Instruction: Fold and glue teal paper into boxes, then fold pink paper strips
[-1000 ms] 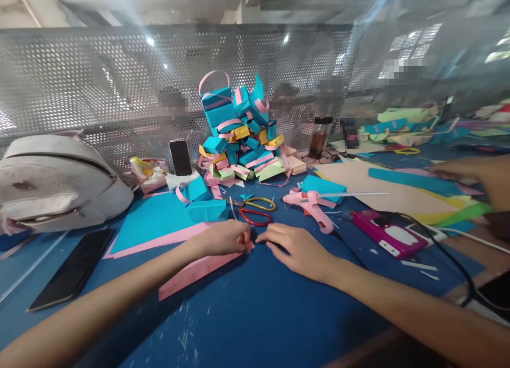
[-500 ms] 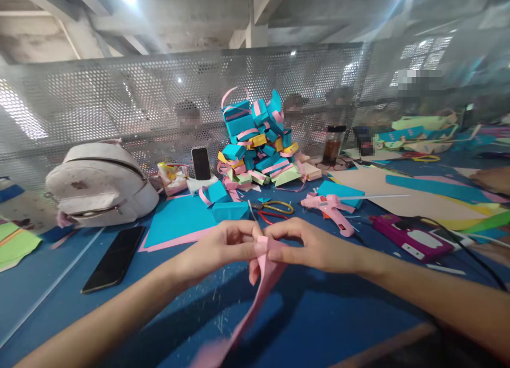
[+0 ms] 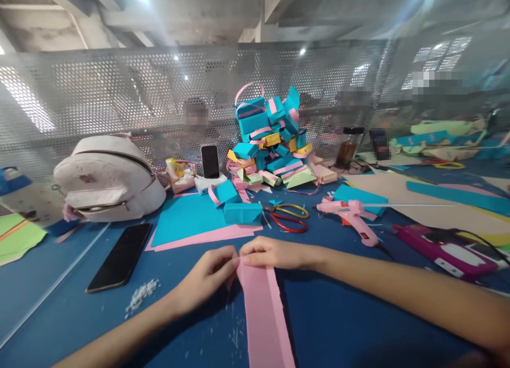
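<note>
A long pink paper strip (image 3: pixel 265 315) runs from the lower edge of the view up to both hands, with a fold line along its right side. My left hand (image 3: pixel 213 275) pinches the strip's far left corner between thumb and fingers. Over the far end lies my right hand (image 3: pixel 274 254), fingers bent and thumb pressing the paper close to the left fingertips. Beyond the hands are scissors (image 3: pixel 289 216) with red and yellow handles and a small blue paper box (image 3: pixel 243 214). A pink glue gun (image 3: pixel 353 216) rests to the right of them.
A pile of blue, pink and yellow paper boxes (image 3: pixel 271 139) stands by the perforated screen. Left are a white backpack (image 3: pixel 111 179), a black phone (image 3: pixel 119 259) and blue sheets (image 3: pixel 187 222). A purple device (image 3: pixel 446 251) with a cable and a lidded jar (image 3: pixel 347 147) are right.
The pink strip has come down from above the table and now lies flatter, its broad face up. Both hands have lowered, and the right hand has turned over the strip's end. The view has shifted slightly.
</note>
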`<action>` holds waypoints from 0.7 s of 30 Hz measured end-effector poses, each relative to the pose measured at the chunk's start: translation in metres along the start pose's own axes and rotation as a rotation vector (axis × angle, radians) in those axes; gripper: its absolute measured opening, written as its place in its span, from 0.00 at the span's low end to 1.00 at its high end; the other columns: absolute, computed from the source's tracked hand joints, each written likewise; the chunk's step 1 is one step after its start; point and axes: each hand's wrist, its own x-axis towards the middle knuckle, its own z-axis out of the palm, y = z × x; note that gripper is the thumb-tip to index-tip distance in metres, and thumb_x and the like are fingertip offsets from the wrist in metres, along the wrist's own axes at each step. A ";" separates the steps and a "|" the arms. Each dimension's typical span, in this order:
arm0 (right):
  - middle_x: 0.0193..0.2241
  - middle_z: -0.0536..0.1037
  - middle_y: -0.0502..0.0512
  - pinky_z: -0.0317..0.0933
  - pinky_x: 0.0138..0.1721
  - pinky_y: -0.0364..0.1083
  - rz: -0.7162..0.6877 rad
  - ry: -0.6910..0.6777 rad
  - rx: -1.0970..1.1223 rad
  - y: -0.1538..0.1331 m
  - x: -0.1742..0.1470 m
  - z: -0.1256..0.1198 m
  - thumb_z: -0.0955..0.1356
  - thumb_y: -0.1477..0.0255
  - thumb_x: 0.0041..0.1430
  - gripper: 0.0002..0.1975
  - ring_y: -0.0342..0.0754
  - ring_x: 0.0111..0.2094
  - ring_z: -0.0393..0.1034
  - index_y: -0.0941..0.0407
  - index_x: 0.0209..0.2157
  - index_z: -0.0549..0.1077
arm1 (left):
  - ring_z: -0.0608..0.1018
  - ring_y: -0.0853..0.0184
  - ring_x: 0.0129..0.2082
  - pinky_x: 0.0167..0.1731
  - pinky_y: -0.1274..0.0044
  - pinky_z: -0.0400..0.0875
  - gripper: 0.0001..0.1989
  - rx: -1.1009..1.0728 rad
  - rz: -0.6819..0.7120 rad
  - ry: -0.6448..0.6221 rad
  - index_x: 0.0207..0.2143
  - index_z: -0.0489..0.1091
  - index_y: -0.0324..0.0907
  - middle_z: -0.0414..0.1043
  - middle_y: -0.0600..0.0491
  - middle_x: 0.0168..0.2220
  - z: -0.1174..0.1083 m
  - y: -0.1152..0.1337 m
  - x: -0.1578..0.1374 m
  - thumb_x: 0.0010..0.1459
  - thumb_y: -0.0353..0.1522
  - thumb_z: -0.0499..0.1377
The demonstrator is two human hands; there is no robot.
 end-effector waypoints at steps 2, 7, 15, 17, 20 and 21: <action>0.23 0.57 0.44 0.46 0.28 0.41 -0.004 -0.009 0.016 0.004 0.002 0.002 0.64 0.61 0.65 0.18 0.40 0.26 0.50 0.58 0.25 0.64 | 0.67 0.70 0.24 0.27 0.78 0.60 0.21 0.019 -0.003 0.008 0.25 0.61 0.41 0.64 0.56 0.23 0.002 -0.005 -0.002 0.68 0.44 0.49; 0.25 0.62 0.46 0.49 0.30 0.41 -0.018 -0.018 0.091 0.012 0.001 0.006 0.64 0.61 0.64 0.17 0.40 0.27 0.54 0.59 0.28 0.68 | 0.64 0.71 0.25 0.28 0.79 0.57 0.19 0.067 0.009 -0.001 0.25 0.59 0.41 0.61 0.58 0.24 0.005 -0.009 -0.002 0.68 0.40 0.50; 0.24 0.64 0.47 0.53 0.31 0.42 -0.012 0.072 0.157 0.014 -0.002 0.016 0.65 0.59 0.64 0.19 0.41 0.28 0.57 0.59 0.27 0.70 | 0.63 0.70 0.27 0.28 0.78 0.56 0.16 0.249 0.133 0.022 0.26 0.57 0.42 0.59 0.57 0.26 0.003 -0.013 -0.005 0.69 0.34 0.48; 0.25 0.66 0.47 0.54 0.32 0.41 0.000 0.122 0.164 0.012 -0.003 0.018 0.65 0.58 0.64 0.19 0.42 0.28 0.58 0.58 0.28 0.71 | 0.64 0.69 0.28 0.29 0.78 0.57 0.15 0.256 0.165 0.030 0.26 0.58 0.42 0.60 0.56 0.27 0.002 -0.013 -0.007 0.69 0.34 0.48; 0.25 0.66 0.46 0.54 0.32 0.41 0.042 0.180 0.181 0.008 -0.005 0.020 0.69 0.57 0.60 0.18 0.41 0.27 0.57 0.58 0.29 0.72 | 0.64 0.70 0.28 0.29 0.78 0.57 0.15 0.194 0.140 0.069 0.27 0.59 0.42 0.60 0.57 0.27 0.000 -0.010 -0.007 0.69 0.33 0.47; 0.24 0.66 0.46 0.54 0.31 0.41 0.052 0.191 0.193 0.008 -0.005 0.020 0.70 0.57 0.59 0.17 0.40 0.27 0.57 0.58 0.29 0.72 | 0.64 0.70 0.28 0.30 0.78 0.58 0.15 0.154 0.116 0.075 0.27 0.60 0.42 0.61 0.57 0.27 -0.001 -0.009 -0.007 0.69 0.34 0.47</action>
